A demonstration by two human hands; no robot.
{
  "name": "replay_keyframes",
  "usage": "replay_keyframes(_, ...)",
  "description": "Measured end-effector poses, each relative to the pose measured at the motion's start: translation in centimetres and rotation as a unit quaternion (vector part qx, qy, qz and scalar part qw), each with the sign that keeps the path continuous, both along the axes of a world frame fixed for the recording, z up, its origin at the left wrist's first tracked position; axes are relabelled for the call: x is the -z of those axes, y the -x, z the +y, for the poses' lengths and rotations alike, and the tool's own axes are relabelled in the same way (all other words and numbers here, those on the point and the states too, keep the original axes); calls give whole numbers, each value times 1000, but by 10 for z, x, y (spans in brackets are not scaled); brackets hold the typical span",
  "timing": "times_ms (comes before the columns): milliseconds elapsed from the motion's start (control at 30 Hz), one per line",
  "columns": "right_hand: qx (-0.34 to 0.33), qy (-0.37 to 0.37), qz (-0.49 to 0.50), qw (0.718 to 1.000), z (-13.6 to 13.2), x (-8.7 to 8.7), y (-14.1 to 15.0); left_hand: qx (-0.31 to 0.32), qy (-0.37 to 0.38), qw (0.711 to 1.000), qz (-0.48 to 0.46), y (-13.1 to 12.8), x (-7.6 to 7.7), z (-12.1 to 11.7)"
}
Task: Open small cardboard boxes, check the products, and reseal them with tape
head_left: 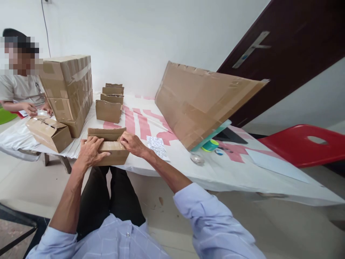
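A small cardboard box [114,158] sits at the near table edge in front of me, its back flap standing up. My left hand [92,151] grips its left end, fingers over the top and thumb along the front side. At the right end, my right hand [133,144] has its fingers bent and pressed together on the top corner of the same box. A strip of shiny tape seems to run along the box's upper front edge. What lies inside the box is hidden.
Behind stand several open cardboard boxes [108,111]. Stacked taped cartons [68,88] and a closed box [50,133] are at left, near a seated person [21,86]. To the right are a printed sheet [157,147], tape roll [197,159], large carton [202,100] and red chair [304,144].
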State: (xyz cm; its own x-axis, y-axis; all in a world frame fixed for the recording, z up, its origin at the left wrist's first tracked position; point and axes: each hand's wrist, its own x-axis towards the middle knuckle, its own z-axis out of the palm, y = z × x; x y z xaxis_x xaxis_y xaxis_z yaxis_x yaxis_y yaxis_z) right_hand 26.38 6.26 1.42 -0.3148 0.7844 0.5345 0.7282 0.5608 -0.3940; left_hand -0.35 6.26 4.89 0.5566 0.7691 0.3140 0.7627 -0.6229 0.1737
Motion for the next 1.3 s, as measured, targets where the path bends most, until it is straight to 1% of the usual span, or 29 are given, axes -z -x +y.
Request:
replay_keyframes(100,20,-61,-58,996,-3,5,3,-6,3,1000,19,-6,2,3)
replay_keyframes(233,56,-149,-126,979,-11,13,8,-15,2,1000,21,-7,5,4)
replay_keyframes(300,65,-180,-136,972,-14,16,10,-21,1,1000,22,-7,5,3)
replay_keyframes(400,68,-220,-127,965,-18,19,10,-28,4,999,24,-9,3,1)
replay_keyframes(500,72,-247,-117,959,-21,23,10,-28,8,999,24,-10,3,1)
replay_keyframes(700,95,-276,-119,949,-30,30,9,-27,13,1000,6,-10,3,2)
replay_keyframes(1033,85,-294,-95,947,-48,27,11,-29,20,999,8,-11,3,2)
replay_keyframes(1300,79,-257,-51,962,-63,40,8,-19,24,1000,-1,-10,3,2)
